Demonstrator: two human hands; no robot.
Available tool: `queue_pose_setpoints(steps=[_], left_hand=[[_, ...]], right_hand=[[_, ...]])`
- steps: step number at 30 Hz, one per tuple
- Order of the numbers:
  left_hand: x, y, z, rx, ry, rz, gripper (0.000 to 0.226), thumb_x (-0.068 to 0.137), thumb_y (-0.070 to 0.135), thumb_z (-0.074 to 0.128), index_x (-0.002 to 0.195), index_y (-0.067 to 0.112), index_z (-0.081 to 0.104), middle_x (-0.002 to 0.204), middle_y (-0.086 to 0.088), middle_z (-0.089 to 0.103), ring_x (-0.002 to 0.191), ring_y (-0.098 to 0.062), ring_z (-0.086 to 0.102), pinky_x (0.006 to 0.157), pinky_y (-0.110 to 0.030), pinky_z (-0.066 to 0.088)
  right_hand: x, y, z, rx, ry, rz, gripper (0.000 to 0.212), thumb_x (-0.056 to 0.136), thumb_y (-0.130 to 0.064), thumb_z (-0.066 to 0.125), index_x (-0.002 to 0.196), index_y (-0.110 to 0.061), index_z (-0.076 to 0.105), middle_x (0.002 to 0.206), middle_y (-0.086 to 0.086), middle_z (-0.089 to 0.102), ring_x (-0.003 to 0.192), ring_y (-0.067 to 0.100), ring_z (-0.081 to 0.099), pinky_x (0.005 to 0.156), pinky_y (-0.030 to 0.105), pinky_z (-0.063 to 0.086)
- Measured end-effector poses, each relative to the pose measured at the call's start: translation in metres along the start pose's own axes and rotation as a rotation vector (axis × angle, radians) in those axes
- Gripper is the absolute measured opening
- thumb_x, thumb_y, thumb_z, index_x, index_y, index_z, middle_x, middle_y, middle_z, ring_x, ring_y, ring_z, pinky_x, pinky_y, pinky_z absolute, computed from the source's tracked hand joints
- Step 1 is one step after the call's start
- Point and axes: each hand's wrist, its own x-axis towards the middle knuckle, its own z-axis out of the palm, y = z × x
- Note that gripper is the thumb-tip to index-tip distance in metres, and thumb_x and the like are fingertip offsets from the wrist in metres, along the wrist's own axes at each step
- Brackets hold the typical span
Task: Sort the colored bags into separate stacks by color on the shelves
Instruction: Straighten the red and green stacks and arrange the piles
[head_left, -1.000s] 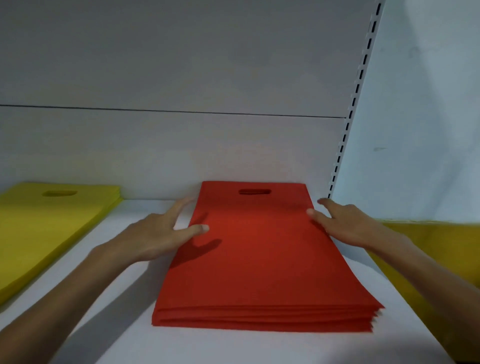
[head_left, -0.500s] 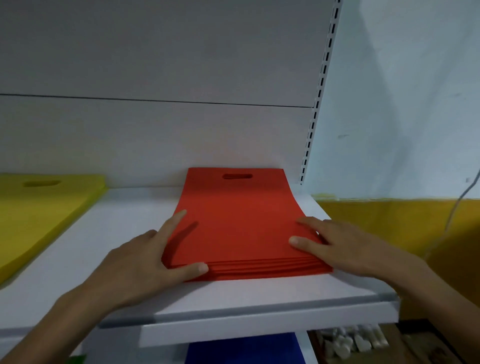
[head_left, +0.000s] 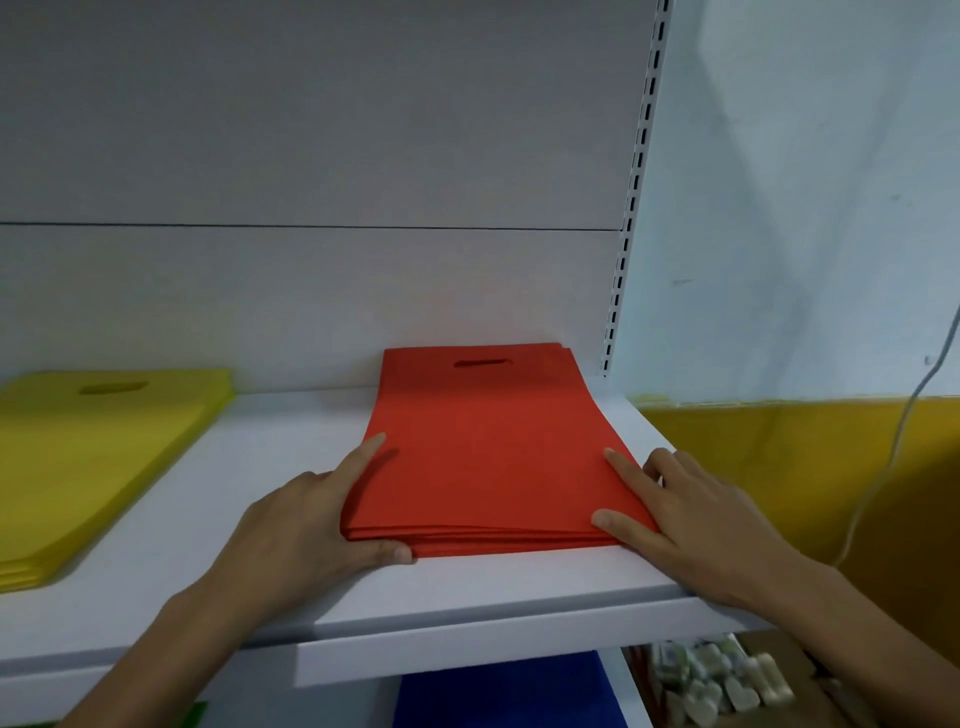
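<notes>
A stack of red bags with a cut-out handle lies on the white shelf, pushed back against the wall. My left hand presses against the stack's front left corner, fingers straight along its left side and thumb at the front edge. My right hand rests flat at the front right corner, forefinger and thumb on top of the stack. A stack of yellow bags lies at the left end of the same shelf.
A blue bag and a bit of green show on the shelf below. A slotted upright bounds the shelf on the right. Beyond it are a yellow-and-white wall, a hanging cable and small white items low down.
My hands slid from the stack's middle sides to its front corners. The view pulled back, so the shelf's front edge and the shelf below came into sight.
</notes>
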Motion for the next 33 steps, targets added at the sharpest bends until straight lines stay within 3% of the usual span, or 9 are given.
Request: queue_pose_setpoints(steps=[2,4,8,12,14,20,28,30,33], left_hand=[[0.0,-0.002,0.002,0.015,0.002,0.025,0.124,0.023,0.102,0.007,0.137,0.054,-0.007,0.092,0.014,0.043,0.083,-0.007,0.042,0.063,-0.017,0.033],[-0.002,-0.003,0.0,-0.009,0.0,0.023,0.118,0.029,0.101,0.017,0.136,0.056,-0.007,0.095,0.015,0.047,0.086,-0.006,0.046,0.067,-0.018,0.036],[0.003,-0.004,-0.014,-0.242,-0.031,-0.011,0.107,0.028,0.103,0.012,0.128,0.066,0.005,0.112,0.007,0.061,0.101,-0.01,0.055,0.075,-0.019,0.039],[0.038,-0.008,-0.018,-0.41,-0.016,-0.087,0.109,0.023,0.103,0.013,0.125,0.065,0.01,0.138,0.0,0.046,0.126,-0.017,0.043,0.092,-0.029,0.031],[0.063,-0.013,-0.013,-0.421,-0.024,-0.116,0.108,0.042,0.098,0.029,0.138,0.05,0.015,0.141,-0.001,0.042,0.128,-0.018,0.041,0.094,-0.028,0.03],[0.102,-0.021,0.003,-0.311,-0.042,-0.045,0.079,0.081,0.054,0.058,0.144,0.035,0.015,0.143,0.004,0.038,0.125,-0.012,0.042,0.09,-0.016,0.028],[0.119,-0.023,0.009,-0.332,-0.05,-0.064,0.077,0.08,0.051,0.056,0.143,0.041,0.014,0.143,0.008,0.039,0.119,-0.008,0.045,0.091,-0.016,0.032],[0.121,-0.02,0.007,-0.331,-0.059,-0.074,0.086,0.067,0.065,0.05,0.142,0.045,0.013,0.141,0.007,0.043,0.119,-0.008,0.045,0.093,-0.019,0.033],[0.126,-0.019,0.006,-0.304,-0.058,-0.081,0.077,0.082,0.057,0.053,0.144,0.042,0.01,0.147,0.005,0.034,0.132,-0.012,0.036,0.101,-0.02,0.029]], right_hand=[[0.0,-0.001,0.001,-0.031,-0.016,0.009,0.12,0.046,-0.078,-0.038,0.148,-0.029,0.003,0.126,-0.008,0.038,0.115,0.007,0.038,0.089,0.019,0.041],[-0.001,0.0,-0.004,0.007,-0.052,0.027,0.118,0.046,-0.081,-0.034,0.147,-0.033,0.002,0.121,-0.011,0.038,0.111,0.005,0.038,0.087,0.018,0.041],[0.015,0.015,-0.023,0.364,-0.124,0.099,0.103,0.054,-0.093,-0.01,0.143,-0.046,0.015,0.123,-0.012,0.051,0.106,0.004,0.047,0.095,0.027,0.041],[0.064,0.043,-0.03,0.627,0.011,0.228,0.064,0.079,-0.068,0.034,0.135,-0.036,0.041,0.118,-0.003,0.061,0.103,0.014,0.056,0.093,0.029,0.039],[0.095,0.052,-0.024,0.559,0.022,0.244,0.055,0.089,-0.052,0.045,0.137,-0.027,0.041,0.116,-0.001,0.06,0.101,0.016,0.057,0.087,0.026,0.039],[0.147,0.047,0.007,0.427,-0.138,0.124,0.046,0.093,-0.035,0.049,0.135,-0.018,0.04,0.123,0.008,0.056,0.102,0.018,0.055,0.088,0.025,0.04],[0.174,0.049,0.024,0.344,-0.156,0.076,0.043,0.094,-0.025,0.042,0.135,-0.014,0.034,0.1,0.011,0.062,0.099,0.028,0.057,0.083,0.033,0.045],[0.178,0.049,0.027,0.284,-0.152,0.064,0.044,0.094,-0.026,0.038,0.137,-0.015,0.031,0.084,0.003,0.055,0.097,0.028,0.057,0.078,0.032,0.044],[0.183,0.048,0.029,0.249,-0.156,0.065,0.049,0.096,-0.027,0.033,0.143,-0.019,0.023,0.075,-0.003,0.044,0.099,0.027,0.056,0.075,0.031,0.039]])
